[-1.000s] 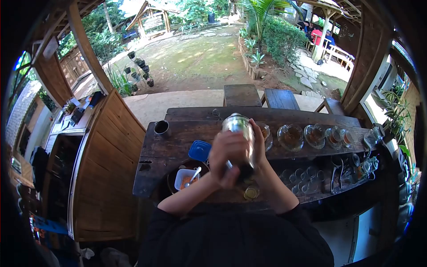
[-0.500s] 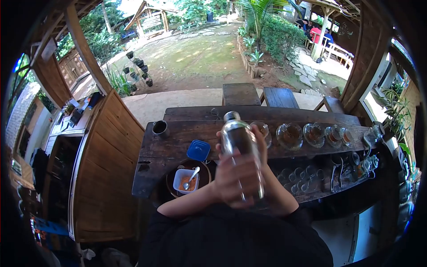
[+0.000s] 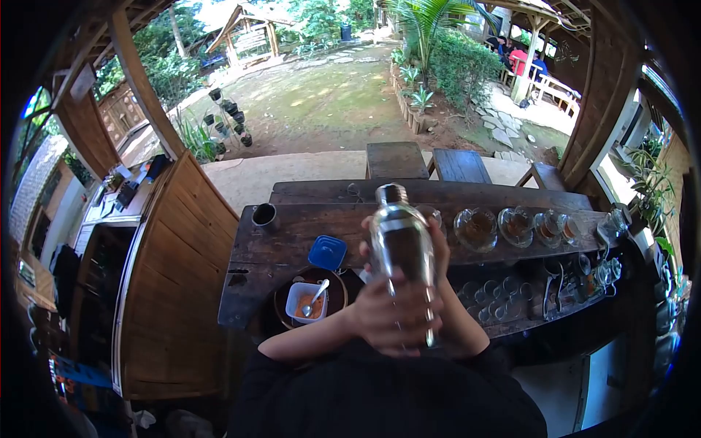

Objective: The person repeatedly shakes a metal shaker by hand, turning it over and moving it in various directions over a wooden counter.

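Both my hands are wrapped round a shiny metal cocktail shaker (image 3: 403, 237), which I hold upright in front of my chest, its capped top pointing away from me. My left hand (image 3: 391, 310) is closed across the lower part of its near side, slightly blurred. Higher up and behind the shaker, my right hand (image 3: 439, 248) grips it, with fingertips showing past its left edge. To the left on the bar, a white tub (image 3: 293, 301) with orange-brown contents and a metal spoon (image 3: 319, 290) stands on a round tray (image 3: 337, 296). Its likely blue lid (image 3: 327, 252) lies just beyond.
A dark cup (image 3: 264, 215) stands at the left of the wooden bar (image 3: 292, 248). Glass cups on saucers (image 3: 476, 228) with amber drink line the right side. Several empty glasses (image 3: 496, 292) sit on a lower shelf. Wooden stools (image 3: 396, 159) stand beyond; people sit far right.
The shaker and both hands have shifted slightly right and turned more upright, with the grip kept. The tub, lid and cups stay put; the view has moved a little.
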`<state>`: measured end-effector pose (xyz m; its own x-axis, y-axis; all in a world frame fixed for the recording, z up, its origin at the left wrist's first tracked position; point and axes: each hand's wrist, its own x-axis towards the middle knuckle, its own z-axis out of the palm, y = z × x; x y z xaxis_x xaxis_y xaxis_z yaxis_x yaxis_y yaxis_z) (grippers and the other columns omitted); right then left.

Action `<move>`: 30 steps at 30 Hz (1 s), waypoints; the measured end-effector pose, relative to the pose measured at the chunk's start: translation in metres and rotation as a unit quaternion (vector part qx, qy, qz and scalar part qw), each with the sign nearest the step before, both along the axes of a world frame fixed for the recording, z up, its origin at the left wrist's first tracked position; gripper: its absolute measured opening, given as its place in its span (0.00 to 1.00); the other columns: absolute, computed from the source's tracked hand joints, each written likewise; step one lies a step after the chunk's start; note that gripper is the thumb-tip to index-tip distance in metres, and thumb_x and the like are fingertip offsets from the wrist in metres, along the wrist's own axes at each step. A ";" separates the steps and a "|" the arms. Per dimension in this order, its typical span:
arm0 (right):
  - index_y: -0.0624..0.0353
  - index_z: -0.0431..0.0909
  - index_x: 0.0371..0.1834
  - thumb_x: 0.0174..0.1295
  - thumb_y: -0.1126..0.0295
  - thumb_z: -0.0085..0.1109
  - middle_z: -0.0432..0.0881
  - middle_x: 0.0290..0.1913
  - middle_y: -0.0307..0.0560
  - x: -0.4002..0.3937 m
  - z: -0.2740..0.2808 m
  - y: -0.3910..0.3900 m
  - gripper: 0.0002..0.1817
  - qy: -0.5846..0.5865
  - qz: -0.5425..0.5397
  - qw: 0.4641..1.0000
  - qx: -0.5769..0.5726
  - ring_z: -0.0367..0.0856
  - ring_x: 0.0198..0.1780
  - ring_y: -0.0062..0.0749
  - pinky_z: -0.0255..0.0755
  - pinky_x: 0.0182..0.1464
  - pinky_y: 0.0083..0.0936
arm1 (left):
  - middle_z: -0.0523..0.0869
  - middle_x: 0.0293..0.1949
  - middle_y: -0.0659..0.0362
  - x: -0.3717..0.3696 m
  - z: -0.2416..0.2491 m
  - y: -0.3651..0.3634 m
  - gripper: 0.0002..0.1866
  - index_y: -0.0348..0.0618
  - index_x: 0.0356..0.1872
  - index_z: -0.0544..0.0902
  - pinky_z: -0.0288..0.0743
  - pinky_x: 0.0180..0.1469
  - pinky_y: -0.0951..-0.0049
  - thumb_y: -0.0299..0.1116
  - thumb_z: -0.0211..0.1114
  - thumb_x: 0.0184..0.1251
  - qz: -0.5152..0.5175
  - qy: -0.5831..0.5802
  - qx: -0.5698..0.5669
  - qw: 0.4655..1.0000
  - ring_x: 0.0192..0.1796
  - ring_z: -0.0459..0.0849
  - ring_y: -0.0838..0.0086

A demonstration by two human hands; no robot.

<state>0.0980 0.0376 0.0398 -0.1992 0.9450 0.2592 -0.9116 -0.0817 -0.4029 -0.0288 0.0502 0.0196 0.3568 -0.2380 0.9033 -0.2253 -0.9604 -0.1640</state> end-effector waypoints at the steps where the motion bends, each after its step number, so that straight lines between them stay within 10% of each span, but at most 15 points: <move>1: 0.69 0.67 0.61 0.66 0.42 0.44 0.79 0.44 0.59 -0.005 0.004 -0.003 0.37 0.017 0.004 0.993 0.113 0.80 0.48 0.49 0.80 0.49 0.37 | 0.84 0.48 0.58 0.006 -0.008 -0.001 0.21 0.49 0.43 0.83 0.59 0.66 0.48 0.54 0.56 0.62 0.004 0.001 0.000 1.000 0.57 0.81 0.63; 3: 0.67 0.69 0.59 0.65 0.40 0.45 0.79 0.44 0.58 -0.004 0.003 0.006 0.37 0.030 0.005 0.981 0.194 0.81 0.47 0.47 0.80 0.48 0.37 | 0.85 0.49 0.60 0.018 -0.023 0.001 0.21 0.53 0.44 0.83 0.60 0.66 0.49 0.55 0.56 0.62 0.049 -0.107 0.158 0.980 0.58 0.81 0.66; 6: 0.66 0.71 0.57 0.65 0.40 0.43 0.79 0.46 0.54 0.028 -0.029 0.024 0.36 -0.035 0.081 0.975 -0.206 0.82 0.45 0.44 0.80 0.48 0.38 | 0.84 0.47 0.56 0.017 -0.002 0.012 0.20 0.52 0.42 0.83 0.58 0.65 0.47 0.54 0.54 0.62 0.034 -0.023 -0.195 0.980 0.57 0.80 0.57; 7: 0.67 0.70 0.58 0.65 0.40 0.43 0.79 0.48 0.56 0.031 -0.035 0.024 0.37 -0.007 0.056 0.991 -0.124 0.81 0.48 0.45 0.79 0.49 0.39 | 0.85 0.45 0.56 0.019 0.004 0.014 0.21 0.54 0.42 0.83 0.58 0.66 0.47 0.56 0.53 0.62 0.020 -0.052 -0.307 0.950 0.56 0.80 0.55; 11: 0.70 0.53 0.69 0.61 0.37 0.47 0.70 0.58 0.61 0.008 -0.006 0.008 0.47 0.005 0.038 0.975 0.217 0.77 0.55 0.50 0.79 0.50 0.43 | 0.83 0.51 0.54 0.020 -0.012 0.003 0.20 0.47 0.43 0.84 0.59 0.67 0.49 0.51 0.54 0.64 0.025 -0.101 0.196 0.975 0.59 0.79 0.59; 15: 0.67 0.67 0.60 0.64 0.39 0.47 0.78 0.44 0.56 0.018 -0.014 0.021 0.39 -0.048 -0.011 0.991 -0.123 0.82 0.44 0.47 0.81 0.48 0.35 | 0.84 0.50 0.55 0.012 -0.010 0.010 0.20 0.48 0.44 0.84 0.58 0.68 0.49 0.50 0.54 0.65 -0.007 -0.015 0.017 1.000 0.58 0.80 0.60; 17: 0.62 0.56 0.69 0.64 0.38 0.46 0.67 0.61 0.61 0.013 -0.012 0.004 0.42 -0.241 -0.159 0.937 -0.198 0.76 0.54 0.54 0.78 0.53 0.48 | 0.84 0.50 0.55 0.013 0.001 0.021 0.23 0.45 0.46 0.84 0.55 0.69 0.47 0.53 0.52 0.67 0.015 -0.011 -0.200 0.980 0.60 0.79 0.59; 20: 0.63 0.53 0.70 0.60 0.35 0.49 0.63 0.63 0.64 0.012 -0.025 0.009 0.47 0.006 0.037 0.998 0.059 0.74 0.54 0.54 0.80 0.49 0.46 | 0.87 0.46 0.59 0.000 -0.007 -0.007 0.22 0.54 0.44 0.85 0.54 0.69 0.48 0.56 0.50 0.67 0.036 0.031 0.050 0.998 0.55 0.82 0.62; 23: 0.69 0.60 0.66 0.64 0.38 0.44 0.71 0.58 0.65 0.019 -0.018 0.012 0.42 0.078 0.040 0.996 -0.013 0.78 0.52 0.53 0.79 0.50 0.47 | 0.82 0.53 0.55 0.004 -0.008 0.006 0.19 0.49 0.48 0.83 0.53 0.70 0.45 0.48 0.59 0.62 0.023 0.056 -0.049 0.997 0.68 0.70 0.58; 27: 0.65 0.73 0.53 0.67 0.43 0.45 0.81 0.45 0.57 0.032 -0.040 0.037 0.31 -0.020 -0.044 0.990 -0.131 0.83 0.46 0.42 0.79 0.48 0.35 | 0.80 0.57 0.50 0.000 0.007 0.032 0.18 0.45 0.50 0.80 0.57 0.69 0.51 0.44 0.59 0.65 0.017 0.082 -0.358 0.930 0.65 0.72 0.55; 30: 0.58 0.59 0.67 0.67 0.47 0.51 0.69 0.59 0.55 0.008 -0.012 0.009 0.34 -0.102 -0.405 0.906 -0.062 0.74 0.58 0.39 0.72 0.58 0.36 | 0.75 0.61 0.51 0.002 -0.019 0.022 0.22 0.45 0.58 0.74 0.65 0.65 0.54 0.47 0.54 0.71 -0.116 -0.094 -0.435 0.888 0.64 0.73 0.58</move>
<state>0.1059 0.0463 0.0276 0.5414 0.8220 0.1766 -0.5998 0.5248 -0.6041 -0.0269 0.0719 0.0005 0.2122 0.5312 0.8203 -0.4803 -0.6743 0.5609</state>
